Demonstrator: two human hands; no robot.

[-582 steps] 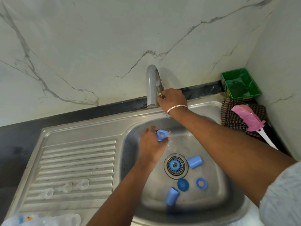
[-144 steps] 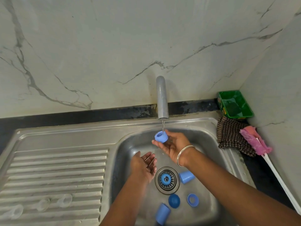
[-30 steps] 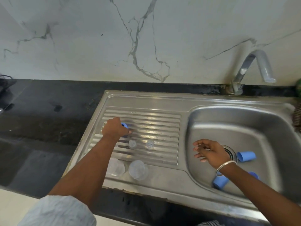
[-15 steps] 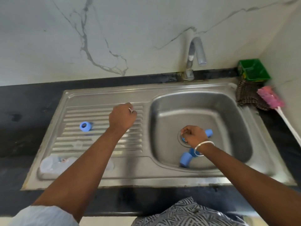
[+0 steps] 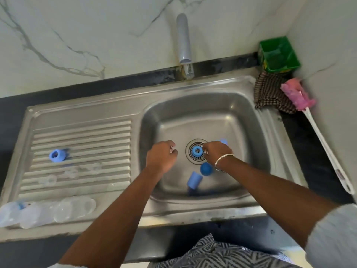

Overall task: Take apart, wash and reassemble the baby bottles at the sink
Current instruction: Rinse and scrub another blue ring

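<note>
A: Worn items? Right wrist: thin silver bangle, just behind the grip.

B: Noted. Both forearms bare. Pale grey-blue sleeve at the right upper arm, well back from the grip. Lap: dark garment, white zigzag print.

We see a steel sink set in a dark table. On its ribbed drainboard lies a blue ring; clear bottles lie at the front left corner.
</note>
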